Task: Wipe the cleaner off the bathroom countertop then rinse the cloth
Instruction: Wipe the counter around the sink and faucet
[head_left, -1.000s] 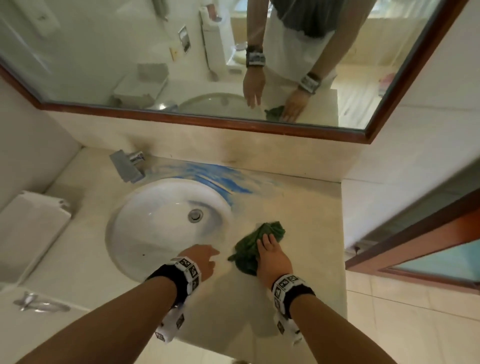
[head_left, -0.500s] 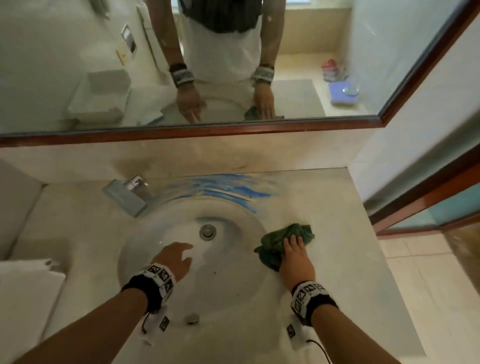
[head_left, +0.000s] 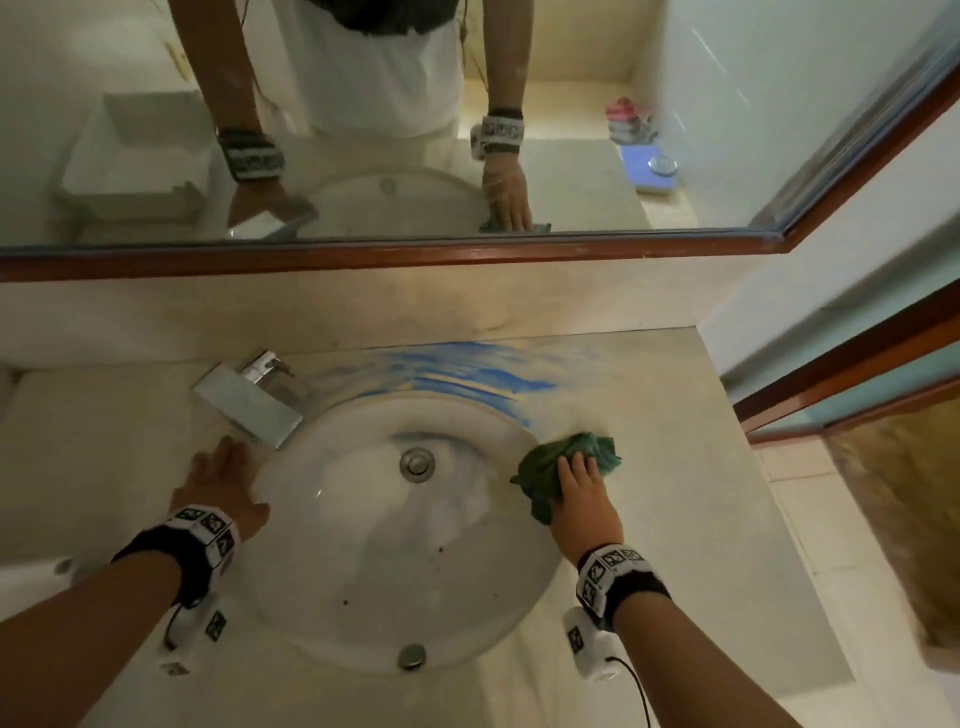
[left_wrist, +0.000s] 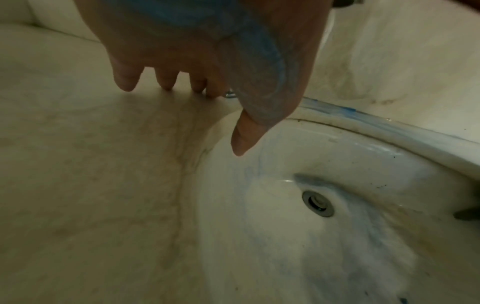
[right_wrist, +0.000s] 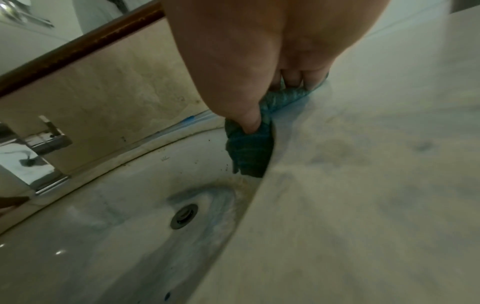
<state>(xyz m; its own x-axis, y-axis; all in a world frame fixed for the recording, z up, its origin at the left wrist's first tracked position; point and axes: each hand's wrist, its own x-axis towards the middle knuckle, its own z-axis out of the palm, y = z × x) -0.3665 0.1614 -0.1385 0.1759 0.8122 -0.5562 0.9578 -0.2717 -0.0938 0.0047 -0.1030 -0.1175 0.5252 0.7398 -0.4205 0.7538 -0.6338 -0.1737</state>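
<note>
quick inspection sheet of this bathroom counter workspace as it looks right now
surface: beige countertop with blue cleaner smeared behind the sink; bluish traces near the drain.
job's things: green cloth bunched on the sink's right rim; faucet at back left, no water seen running.
clutter: nothing seen.
grippers: right hand presses the cloth, thumb tucked into it; left hand lies flat on the counter, blue-stained palm.
cables: black cable from the right wrist camera.
surroundings: mirror above, wood-framed.

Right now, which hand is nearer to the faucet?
Left. The left hand rests on the countertop just before the faucet; the right hand presses the cloth across the sink.
</note>
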